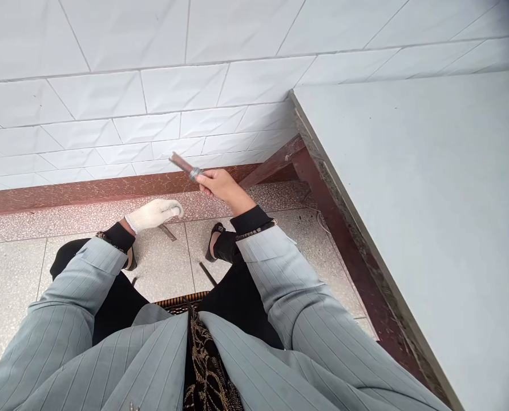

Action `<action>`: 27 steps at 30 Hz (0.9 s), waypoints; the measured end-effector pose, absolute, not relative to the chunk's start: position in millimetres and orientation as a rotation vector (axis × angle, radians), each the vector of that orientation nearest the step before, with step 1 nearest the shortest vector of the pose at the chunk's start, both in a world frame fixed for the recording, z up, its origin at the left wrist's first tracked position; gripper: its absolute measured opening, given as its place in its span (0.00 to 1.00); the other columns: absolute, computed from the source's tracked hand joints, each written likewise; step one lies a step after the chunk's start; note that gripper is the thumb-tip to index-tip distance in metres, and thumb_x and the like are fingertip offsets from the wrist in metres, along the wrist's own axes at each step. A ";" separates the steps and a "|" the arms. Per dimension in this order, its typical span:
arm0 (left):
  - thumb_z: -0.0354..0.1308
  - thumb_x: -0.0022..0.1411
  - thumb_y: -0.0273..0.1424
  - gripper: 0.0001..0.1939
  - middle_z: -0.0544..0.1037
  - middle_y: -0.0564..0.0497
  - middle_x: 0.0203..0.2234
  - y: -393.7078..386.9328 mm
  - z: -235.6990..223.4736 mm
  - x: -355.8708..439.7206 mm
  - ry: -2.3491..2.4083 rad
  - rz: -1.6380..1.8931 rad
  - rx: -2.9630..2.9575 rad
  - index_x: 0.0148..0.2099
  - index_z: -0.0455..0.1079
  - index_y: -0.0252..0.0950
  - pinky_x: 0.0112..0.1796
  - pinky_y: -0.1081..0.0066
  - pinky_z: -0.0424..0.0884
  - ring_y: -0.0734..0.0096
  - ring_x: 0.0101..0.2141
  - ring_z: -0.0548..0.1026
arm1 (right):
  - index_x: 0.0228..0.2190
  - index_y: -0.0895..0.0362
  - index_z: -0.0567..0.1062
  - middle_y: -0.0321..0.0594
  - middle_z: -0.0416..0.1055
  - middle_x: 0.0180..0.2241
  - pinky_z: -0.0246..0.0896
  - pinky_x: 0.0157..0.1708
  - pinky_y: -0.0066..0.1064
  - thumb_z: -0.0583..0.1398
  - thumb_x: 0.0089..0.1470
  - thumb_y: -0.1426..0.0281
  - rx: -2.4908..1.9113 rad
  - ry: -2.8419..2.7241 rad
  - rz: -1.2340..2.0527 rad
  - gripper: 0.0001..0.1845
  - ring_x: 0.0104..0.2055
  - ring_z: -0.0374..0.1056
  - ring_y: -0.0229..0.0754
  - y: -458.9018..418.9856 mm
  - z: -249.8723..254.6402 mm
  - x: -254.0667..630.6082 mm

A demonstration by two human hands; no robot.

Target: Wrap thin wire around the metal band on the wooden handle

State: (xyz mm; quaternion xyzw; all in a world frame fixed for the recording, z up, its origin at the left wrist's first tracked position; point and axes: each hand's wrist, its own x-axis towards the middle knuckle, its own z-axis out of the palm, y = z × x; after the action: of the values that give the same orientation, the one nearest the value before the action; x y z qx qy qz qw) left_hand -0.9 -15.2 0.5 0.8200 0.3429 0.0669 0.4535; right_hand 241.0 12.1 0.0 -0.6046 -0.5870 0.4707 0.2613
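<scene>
My right hand (215, 184), bare, is closed around the lower end of a short brown bar (181, 162) that has grey wire or cord wound round it just above my fingers. The bar tilts up and to the left, its far end slightly blurred. To the left and lower, my left hand (154, 214) wears a white knitted glove with a greyish fingertip. Its fingers are curled together, and whatever they hold, if anything, is hidden. A thin dark strip (168, 232) shows just below the glove; I cannot tell if it touches the hand or lies on the floor.
A white-topped table (429, 171) with a brown frame (323, 188) stands close on my right. Ahead is a white tiled wall (160, 88) above a reddish-brown skirting (87, 189). Below are the speckled tile floor (15, 279), my dark shoes and a woven seat edge (180, 302).
</scene>
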 end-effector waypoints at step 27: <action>0.47 0.72 0.43 0.19 0.63 0.57 0.23 -14.7 -3.6 -8.0 0.839 0.242 1.742 0.46 0.72 0.35 0.25 0.75 0.59 0.78 0.23 0.60 | 0.31 0.58 0.71 0.33 0.64 0.22 0.49 0.19 0.25 0.65 0.56 0.44 -1.166 -1.287 1.500 0.28 0.20 0.54 0.31 3.6 28.8 267.1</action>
State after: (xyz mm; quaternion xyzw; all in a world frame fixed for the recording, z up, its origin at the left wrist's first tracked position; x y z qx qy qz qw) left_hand -8.0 -14.7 -3.6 0.7397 0.3563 0.1029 0.5615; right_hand 267.1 3.6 28.8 -0.4634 -0.5113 0.5959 0.4108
